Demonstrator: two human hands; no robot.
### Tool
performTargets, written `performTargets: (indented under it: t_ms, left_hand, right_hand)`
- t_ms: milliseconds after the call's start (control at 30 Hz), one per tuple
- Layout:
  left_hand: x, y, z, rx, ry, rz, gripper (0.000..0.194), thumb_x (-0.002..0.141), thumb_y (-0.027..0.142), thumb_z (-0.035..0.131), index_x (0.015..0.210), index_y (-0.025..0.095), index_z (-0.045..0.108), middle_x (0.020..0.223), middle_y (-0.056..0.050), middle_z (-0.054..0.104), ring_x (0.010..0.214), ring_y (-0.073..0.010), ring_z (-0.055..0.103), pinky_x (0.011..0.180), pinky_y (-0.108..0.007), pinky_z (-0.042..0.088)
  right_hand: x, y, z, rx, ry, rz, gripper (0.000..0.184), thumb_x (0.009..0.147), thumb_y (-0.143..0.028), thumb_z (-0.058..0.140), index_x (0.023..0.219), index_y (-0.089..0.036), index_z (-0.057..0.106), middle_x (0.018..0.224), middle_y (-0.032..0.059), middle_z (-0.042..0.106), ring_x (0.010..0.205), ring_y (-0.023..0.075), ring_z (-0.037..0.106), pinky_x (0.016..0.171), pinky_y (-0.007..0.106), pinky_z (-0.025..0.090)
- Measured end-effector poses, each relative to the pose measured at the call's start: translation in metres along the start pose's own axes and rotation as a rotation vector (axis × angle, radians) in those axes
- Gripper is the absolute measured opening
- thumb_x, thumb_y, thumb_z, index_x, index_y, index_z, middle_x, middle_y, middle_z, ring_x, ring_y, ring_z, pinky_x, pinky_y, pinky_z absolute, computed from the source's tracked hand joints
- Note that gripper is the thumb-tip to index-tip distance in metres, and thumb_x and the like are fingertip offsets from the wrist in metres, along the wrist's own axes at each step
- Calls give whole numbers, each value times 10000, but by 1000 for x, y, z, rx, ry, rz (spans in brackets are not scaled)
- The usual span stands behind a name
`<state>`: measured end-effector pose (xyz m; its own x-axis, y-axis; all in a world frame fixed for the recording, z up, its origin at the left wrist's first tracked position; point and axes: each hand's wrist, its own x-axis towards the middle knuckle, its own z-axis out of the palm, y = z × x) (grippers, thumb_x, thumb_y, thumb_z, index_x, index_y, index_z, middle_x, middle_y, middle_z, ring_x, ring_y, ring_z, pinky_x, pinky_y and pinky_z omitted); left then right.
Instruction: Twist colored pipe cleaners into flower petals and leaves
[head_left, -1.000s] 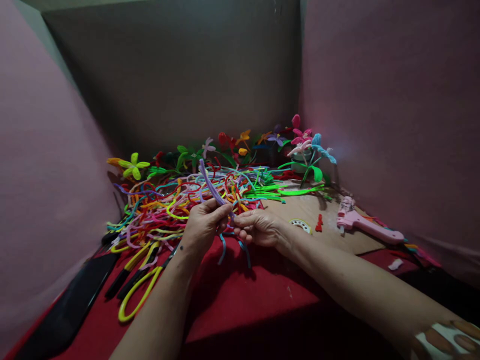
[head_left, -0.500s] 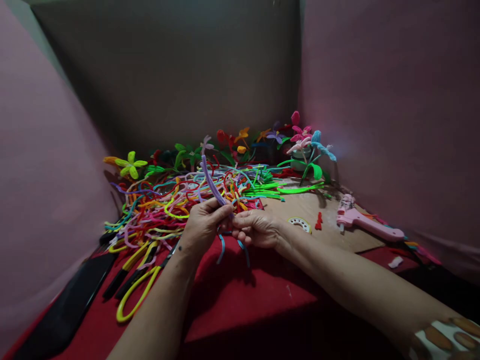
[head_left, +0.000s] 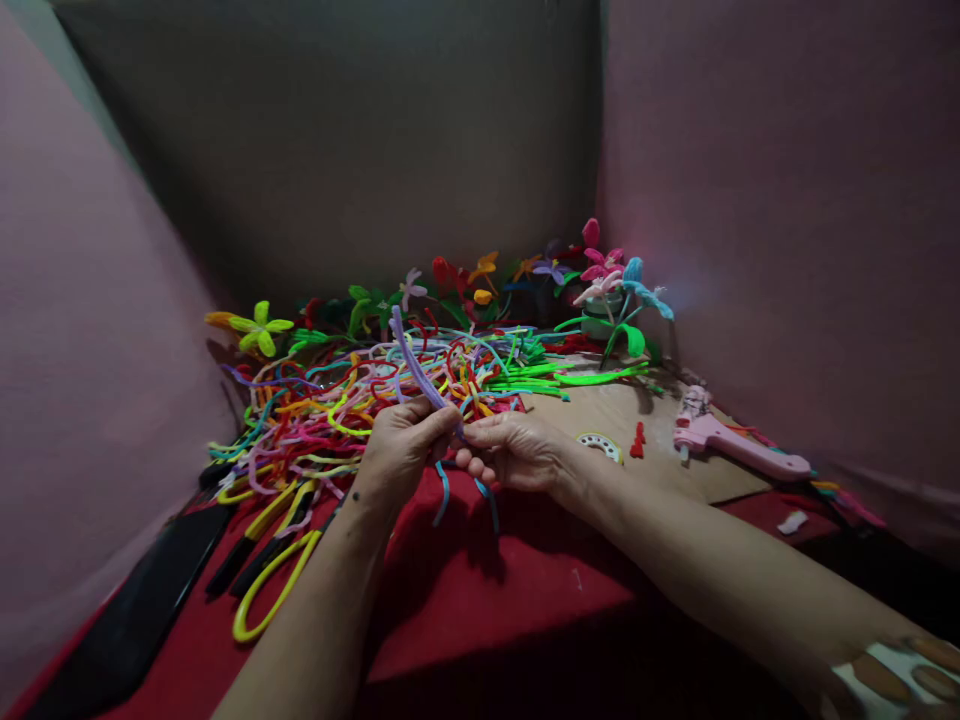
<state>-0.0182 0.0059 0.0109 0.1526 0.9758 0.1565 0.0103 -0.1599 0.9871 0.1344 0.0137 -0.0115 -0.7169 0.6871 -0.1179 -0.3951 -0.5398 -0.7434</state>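
Between my two hands is a purple pipe cleaner (head_left: 417,366), which looks doubled lengthwise and points up and to the left. My left hand (head_left: 401,445) is closed around its lower part, thumb on top. At the lower end, the thumb and forefinger of my right hand (head_left: 517,452) pinch it close to the left fingertips. The tip inside the fingers is partly hidden. Below the hands, blue pipe cleaner ends (head_left: 442,495) hang over the red cloth (head_left: 510,620).
A tangled heap of coloured pipe cleaners (head_left: 337,400) lies behind my hands. Pipe-cleaner flowers (head_left: 260,328) line the back. At right, a pink glue gun (head_left: 739,448) and a tape roll (head_left: 600,446) rest on cardboard (head_left: 675,475). Yellow-handled tools (head_left: 277,590) and a black object (head_left: 135,610) lie left.
The purple pipe cleaner has tilted slightly further left, its upper tip shifting left. Both hands keep their hold, with only small finger movements.
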Motion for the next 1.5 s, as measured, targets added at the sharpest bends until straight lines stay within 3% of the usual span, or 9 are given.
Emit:
performTargets:
  t_ms: [333,533,600,733,833,1000,1233,1367,1500]
  left_hand:
    - [-3,4,7,23,-71,27,197,717,261,622,585,131,555,428,51,455,378,-34,377,387,-163,292]
    - [-3,3,6,63,15,-1,155,672,256,666,633,123,596,470,45,492,385,-29,392,370,-150,282]
    - [-2,1,4,45,40,-24,170,658,268,680,636,120,599,482,38,507,390,-34,413,373,-152,289]
    - [0,-2,-1,-51,31,-49,169,637,264,700,676,121,620,524,19,553,418,-55,472,405,-167,340]
    - [0,-2,0,-95,4,-57,148,638,244,701,669,125,619,516,21,556,414,-57,482,409,-167,351]
    - [-1,0,5,-134,-14,-41,139,655,234,691,646,128,601,489,40,523,396,-33,435,394,-149,314]
    - [-2,0,5,19,13,-4,261,691,275,656,524,124,523,411,54,422,374,-29,345,379,-170,248]
    - [-2,-1,6,70,51,-27,235,663,292,674,560,124,545,417,60,422,366,-25,321,365,-168,210]
    - [-1,-2,10,99,99,-33,246,642,295,686,546,117,546,400,62,413,361,-24,328,363,-163,226]
  right_hand:
    - [1,5,3,12,28,31,153,772,-54,495,635,-85,553,532,30,594,406,59,532,393,137,396]
    - [2,5,0,-204,135,-136,136,671,-160,665,621,-86,562,519,35,605,395,94,544,382,176,413]
    - [1,3,0,-216,97,-164,147,684,-194,660,654,-72,584,557,54,622,433,107,570,422,194,446]
    - [-2,-1,2,-50,-17,-25,149,796,-163,516,737,-56,602,629,73,639,477,93,585,442,172,443]
    - [-3,-3,6,37,36,21,185,817,-70,435,706,-69,583,586,49,618,434,62,551,409,137,404]
    - [-3,0,8,66,75,55,181,825,-83,446,682,-85,557,516,16,571,395,45,511,379,116,368]
    - [1,3,2,-141,77,-85,134,715,-157,611,619,-87,548,514,27,591,381,73,525,382,163,417]
    - [1,3,3,-309,137,-231,225,614,-266,709,644,-79,588,562,45,628,426,104,568,406,202,467]
    - [2,7,7,-354,260,-316,290,551,-328,733,573,-102,553,467,14,589,366,93,524,361,201,442]
